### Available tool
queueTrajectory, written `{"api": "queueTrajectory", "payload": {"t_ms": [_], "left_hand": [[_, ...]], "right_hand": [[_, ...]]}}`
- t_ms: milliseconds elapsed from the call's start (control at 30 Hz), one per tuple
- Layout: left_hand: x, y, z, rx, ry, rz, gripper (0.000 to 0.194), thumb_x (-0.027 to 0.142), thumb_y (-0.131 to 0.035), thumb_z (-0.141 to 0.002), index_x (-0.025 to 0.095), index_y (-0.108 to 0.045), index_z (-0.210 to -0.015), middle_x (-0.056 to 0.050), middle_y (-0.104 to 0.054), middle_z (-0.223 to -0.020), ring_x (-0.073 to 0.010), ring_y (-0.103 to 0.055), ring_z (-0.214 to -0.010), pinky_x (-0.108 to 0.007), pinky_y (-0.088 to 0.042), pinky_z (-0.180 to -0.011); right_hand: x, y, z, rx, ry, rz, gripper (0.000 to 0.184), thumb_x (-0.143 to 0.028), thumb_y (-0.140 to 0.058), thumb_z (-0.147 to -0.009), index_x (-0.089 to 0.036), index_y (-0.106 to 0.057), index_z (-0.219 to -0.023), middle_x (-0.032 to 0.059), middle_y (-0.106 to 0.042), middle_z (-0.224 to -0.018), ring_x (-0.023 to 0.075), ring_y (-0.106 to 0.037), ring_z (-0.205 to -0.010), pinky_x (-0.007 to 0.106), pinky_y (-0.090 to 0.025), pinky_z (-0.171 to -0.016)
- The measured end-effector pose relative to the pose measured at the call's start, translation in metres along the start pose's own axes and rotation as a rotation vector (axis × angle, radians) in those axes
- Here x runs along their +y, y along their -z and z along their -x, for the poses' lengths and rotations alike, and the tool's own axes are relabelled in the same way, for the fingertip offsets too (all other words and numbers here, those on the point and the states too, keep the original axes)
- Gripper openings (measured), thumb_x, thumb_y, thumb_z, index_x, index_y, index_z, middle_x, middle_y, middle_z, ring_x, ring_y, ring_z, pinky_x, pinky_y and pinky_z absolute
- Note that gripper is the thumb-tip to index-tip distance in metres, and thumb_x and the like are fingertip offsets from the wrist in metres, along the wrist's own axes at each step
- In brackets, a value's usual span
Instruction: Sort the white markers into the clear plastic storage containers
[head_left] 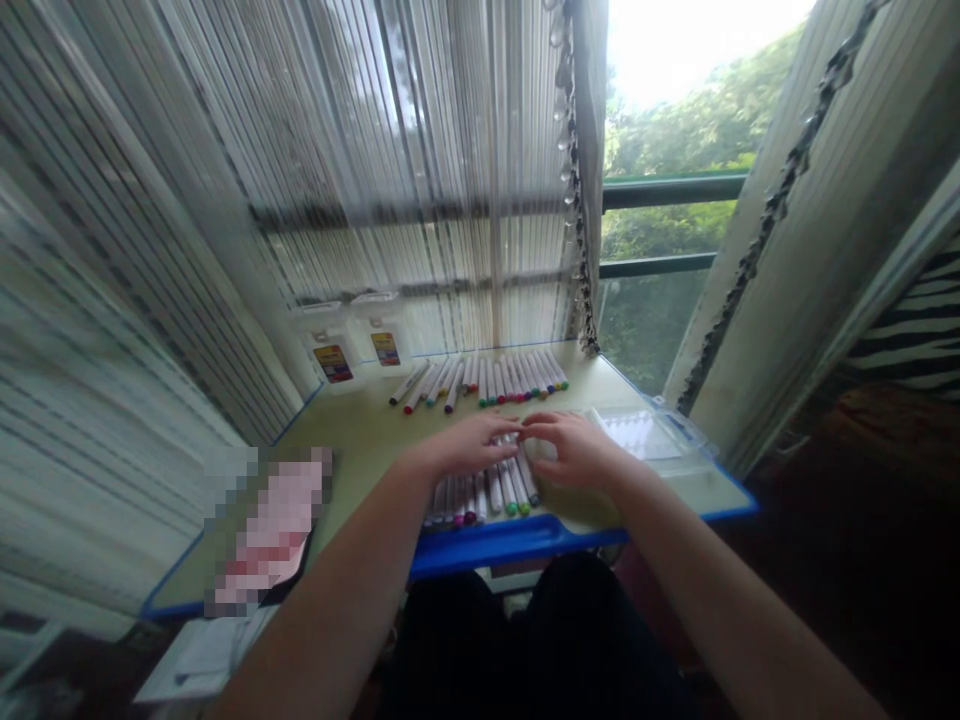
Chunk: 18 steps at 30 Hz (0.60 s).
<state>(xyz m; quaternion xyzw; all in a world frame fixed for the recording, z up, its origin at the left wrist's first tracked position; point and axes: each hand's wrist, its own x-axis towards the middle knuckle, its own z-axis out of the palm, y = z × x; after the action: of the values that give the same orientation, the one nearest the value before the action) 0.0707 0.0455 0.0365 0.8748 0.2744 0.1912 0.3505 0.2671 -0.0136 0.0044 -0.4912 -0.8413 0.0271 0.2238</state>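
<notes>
The near marker row lies on the worktop. Over its far end, the left hand has fingers whose grip I cannot tell; beside it, the right hand's fingers stand apart.

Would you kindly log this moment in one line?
left hand: at near markers | right hand: beside left hand | far markers: lying on table

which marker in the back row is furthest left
The dark-capped marker, nearest a labelled clear case; a red-capped marker lies just to its right.
</notes>
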Motion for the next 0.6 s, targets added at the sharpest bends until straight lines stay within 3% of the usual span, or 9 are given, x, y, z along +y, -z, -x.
{"api": "queueTrajectory", "payload": {"t_ms": [167, 367, 600], "left_hand": [[-0.006, -0.004, -0.005, 0.001, -0.027, -0.144, 0.032, 0.029, -0.07, -0.065, 0.022, -0.07, -0.096, -0.006, -0.07, -0.099, -0.0233, -0.063, -0.093, -0.031, -0.045, -0.085], [-0.014, 0.007, -0.005, 0.035, 0.052, -0.159, 0.029, 0.018, -0.069, -0.06, 0.019, -0.07, -0.089, -0.006, -0.07, -0.092, -0.0226, -0.063, -0.087, -0.03, -0.045, -0.083], [-0.014, 0.009, -0.004, 0.108, 0.167, -0.228, 0.036, 0.019, -0.066, -0.059, 0.018, -0.068, -0.095, -0.007, -0.069, -0.094, -0.0235, -0.062, -0.086, -0.03, -0.047, -0.078]], "right_hand": [[0.0, -0.002, 0.002, 0.021, -0.069, -0.03, 0.052, -0.027, -0.062, -0.066, -0.021, -0.057, -0.117, 0.0089, -0.066, -0.111, 0.0261, -0.06, -0.101, 0.035, -0.044, -0.086], [-0.012, -0.006, -0.009, -0.009, -0.061, -0.06, 0.032, -0.03, -0.062, -0.071, -0.023, -0.063, -0.102, 0.0066, -0.067, -0.109, 0.0255, -0.062, -0.099, 0.034, -0.046, -0.083], [-0.023, -0.009, -0.016, 0.003, -0.052, -0.072, 0.031, -0.032, -0.062, -0.074, -0.022, -0.065, -0.104, 0.0096, -0.065, -0.115, 0.0264, -0.062, -0.103, 0.036, -0.047, -0.086]]}}
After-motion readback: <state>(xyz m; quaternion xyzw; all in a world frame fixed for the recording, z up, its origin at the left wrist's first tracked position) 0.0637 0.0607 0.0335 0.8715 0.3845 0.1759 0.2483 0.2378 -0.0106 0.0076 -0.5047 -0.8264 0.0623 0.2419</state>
